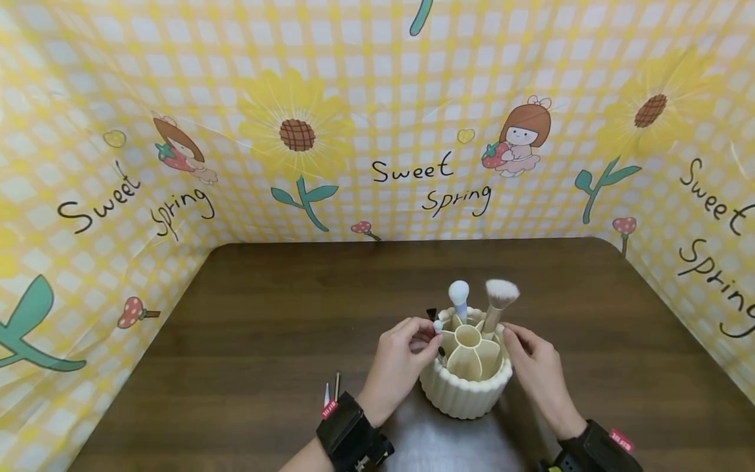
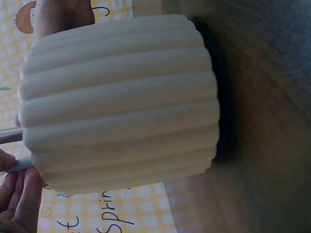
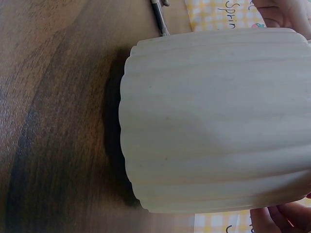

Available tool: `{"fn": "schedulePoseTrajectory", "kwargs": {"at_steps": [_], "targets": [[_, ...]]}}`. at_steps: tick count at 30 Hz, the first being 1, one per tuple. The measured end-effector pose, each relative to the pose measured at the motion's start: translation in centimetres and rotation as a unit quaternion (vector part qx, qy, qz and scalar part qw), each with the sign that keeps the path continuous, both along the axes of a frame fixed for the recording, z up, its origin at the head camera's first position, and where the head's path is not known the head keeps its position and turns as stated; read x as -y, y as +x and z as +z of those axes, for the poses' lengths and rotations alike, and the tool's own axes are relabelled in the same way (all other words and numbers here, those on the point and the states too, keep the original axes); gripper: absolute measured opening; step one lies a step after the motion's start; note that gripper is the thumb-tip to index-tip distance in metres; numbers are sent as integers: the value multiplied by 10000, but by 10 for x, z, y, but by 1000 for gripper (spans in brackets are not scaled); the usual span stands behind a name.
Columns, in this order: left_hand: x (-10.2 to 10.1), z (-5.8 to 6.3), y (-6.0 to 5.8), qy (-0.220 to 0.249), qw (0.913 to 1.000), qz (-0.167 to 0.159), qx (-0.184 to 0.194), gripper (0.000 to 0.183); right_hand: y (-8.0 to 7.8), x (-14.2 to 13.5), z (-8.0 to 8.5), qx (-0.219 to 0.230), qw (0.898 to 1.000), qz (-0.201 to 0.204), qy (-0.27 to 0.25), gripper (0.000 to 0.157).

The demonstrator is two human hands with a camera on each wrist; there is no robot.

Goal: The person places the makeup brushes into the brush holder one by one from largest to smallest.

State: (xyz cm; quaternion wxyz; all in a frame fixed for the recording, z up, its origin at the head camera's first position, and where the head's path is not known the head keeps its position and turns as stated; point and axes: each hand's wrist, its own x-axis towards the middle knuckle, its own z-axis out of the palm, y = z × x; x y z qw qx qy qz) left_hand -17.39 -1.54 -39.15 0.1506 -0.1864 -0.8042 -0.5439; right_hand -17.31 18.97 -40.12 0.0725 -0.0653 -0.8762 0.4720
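Observation:
A cream, ribbed makeup brush holder with petal-shaped compartments stands upright on the table. My left hand is at its left rim, thumb and fingertips pinching a slim light-blue stick with a small rounded pale end; its lower part is hidden in the holder. On the opposite side my right hand grips the rim between thumb and fingers. A fluffy white fan-shaped brush and a round white-headed brush with a blue handle stand in the back compartments. Small dark-tipped brushes show beside the left fingers.
Beside my left wrist, a thin dark stick and a pointed pale-blue tip show, partly hidden by the wristband. The brown wooden table is enclosed by a yellow checked cloth at the back and sides.

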Motion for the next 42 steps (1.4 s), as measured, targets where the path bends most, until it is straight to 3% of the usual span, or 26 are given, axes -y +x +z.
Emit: {"fn": "schedulePoseTrajectory", "kwargs": {"at_steps": [9,19,27,36,42], "targets": [[5,1,0,-390,9992,89,-74,8,1,-1,5,116,9998,163,-79,54],[19,4,1,-692,9972,-40,270,16,1,-2,7,154,9997,187,-50,55],[41,5,-3,-968,9939,417,321,13,0,-2,5,295,9994,149,-76,56],[63,0,0,-1149,9867,1004,567,10,1,0,3,43,10000,68,46,52],[71,-12,0,-1423,9794,1015,1008,9,1,0,3,-28,9999,34,104,50]]}}
